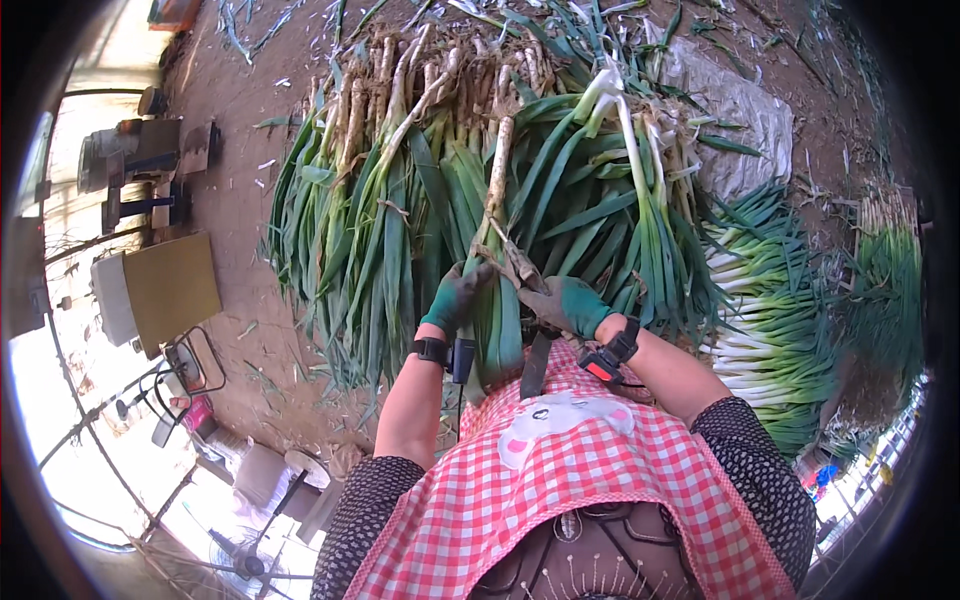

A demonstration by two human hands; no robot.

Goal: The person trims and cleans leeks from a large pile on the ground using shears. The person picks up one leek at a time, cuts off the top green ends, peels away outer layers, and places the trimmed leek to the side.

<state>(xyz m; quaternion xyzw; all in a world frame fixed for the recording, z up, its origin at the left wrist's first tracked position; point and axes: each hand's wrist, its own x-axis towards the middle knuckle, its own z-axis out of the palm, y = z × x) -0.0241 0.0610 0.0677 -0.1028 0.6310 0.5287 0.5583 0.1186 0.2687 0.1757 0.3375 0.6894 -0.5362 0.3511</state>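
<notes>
In front of my apron lies a wide heap of large green onions (380,230), with soil-stained pale stems and roots on the far side and green leaves toward me. Both hands wear green gloves with dark, dirty palms. My left hand (460,295) is closed around one green onion (499,165), its root end pointing away and its leaves hanging toward my lap. Close beside it, my right hand (568,303) is closed on a brownish, withered outer leaf (518,262) at that stalk. The fingertips of both hands are partly hidden.
To the right lies a long pile of cleaned green onions (765,330) with white stems, and beyond it another bundle (885,265). A pale plastic sheet (735,115) lies at the far right. On the left are a box (170,290) and a fan (245,560).
</notes>
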